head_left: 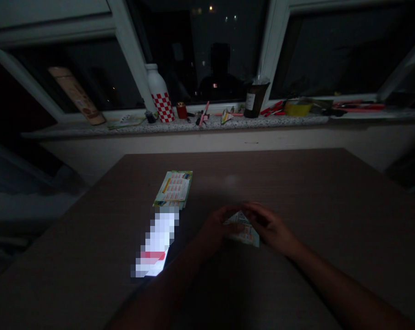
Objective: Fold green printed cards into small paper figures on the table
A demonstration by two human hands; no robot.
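Observation:
A printed paper card [246, 234] is between my two hands over the middle of the table, its far part bent up towards my fingers. My left hand [217, 225] pinches it from the left, the thumb lying across its printed face. From the right, my right hand [267, 225] curls its fingers onto the card's upper edge, close to the left fingertips. Dim light hides exactly where the fingertips press. Left of my hands lies a stack of similar printed cards [174, 187], and nearer to me a phone [159, 233] with its screen lit.
The brown table [296, 183] reaches to the wall below a window. On the stone sill [124, 130] stand a checkered white bottle [161, 98], a tan flask [77, 96], a small red jar [181, 111], a dark cup [254, 101] and a yellow tape roll [297, 108].

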